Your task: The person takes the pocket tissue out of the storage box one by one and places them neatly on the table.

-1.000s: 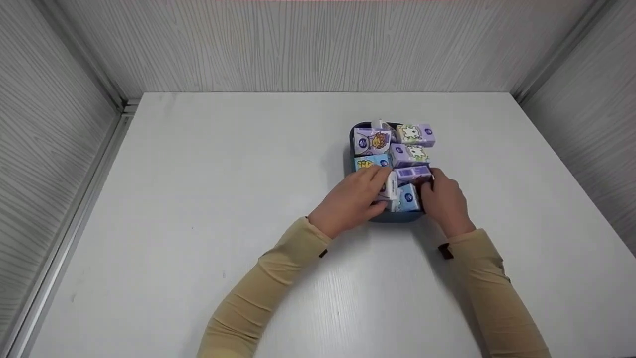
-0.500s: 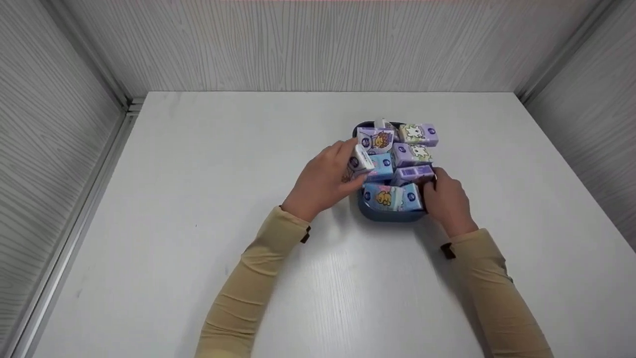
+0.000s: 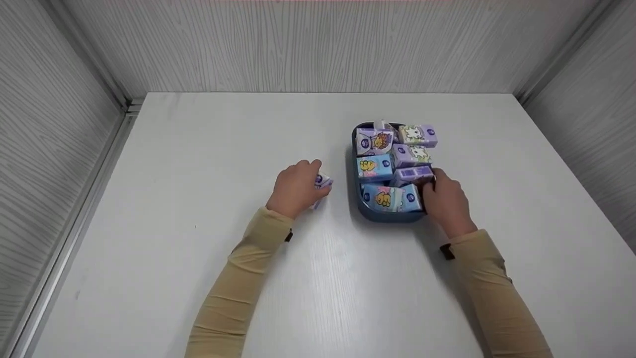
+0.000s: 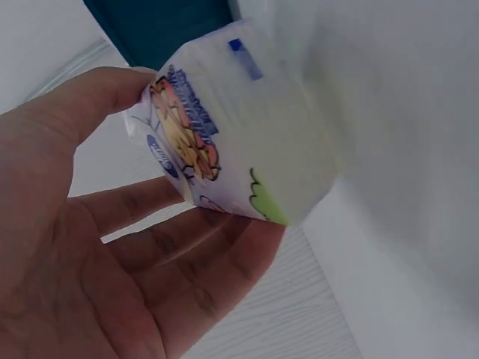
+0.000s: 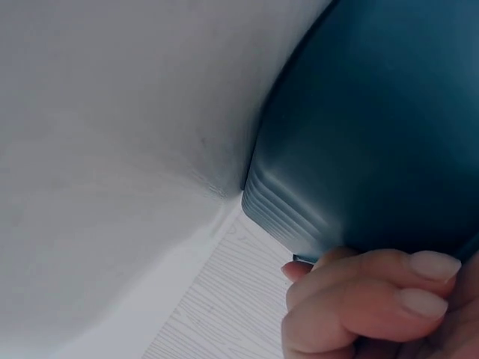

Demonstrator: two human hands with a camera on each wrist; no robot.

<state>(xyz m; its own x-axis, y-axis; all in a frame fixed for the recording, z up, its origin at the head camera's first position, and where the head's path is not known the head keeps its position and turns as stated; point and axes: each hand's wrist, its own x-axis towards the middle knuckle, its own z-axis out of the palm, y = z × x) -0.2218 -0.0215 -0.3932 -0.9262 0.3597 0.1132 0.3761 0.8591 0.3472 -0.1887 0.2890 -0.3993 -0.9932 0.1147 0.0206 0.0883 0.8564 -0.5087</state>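
Note:
My left hand (image 3: 296, 186) pinches a small white and purple tissue pack (image 4: 239, 127) between thumb and fingers, low over the table left of the bin. Whether the pack touches the tabletop I cannot tell. In the head view only a corner of it shows past the thumb. A dark blue bin (image 3: 392, 217) with rounded corners holds several purple and blue tissue packs with cartoon prints, such as a blue one (image 3: 374, 167). At the bin's right side, my right hand (image 3: 447, 204) grips the rim; in the right wrist view its fingers (image 5: 359, 307) curl by the bin's edge.
One purple and green tissue pack (image 3: 418, 135) sits high at the bin's back right and juts past the rim. White table surface (image 3: 208, 149) stretches around the bin. Wood-grain panels (image 3: 318, 44) stand behind it and at both sides.
My left hand has lifted a tissue pack out of the bin's front left and carried it left, down towards the table. The right hand has stayed at the bin's rim.

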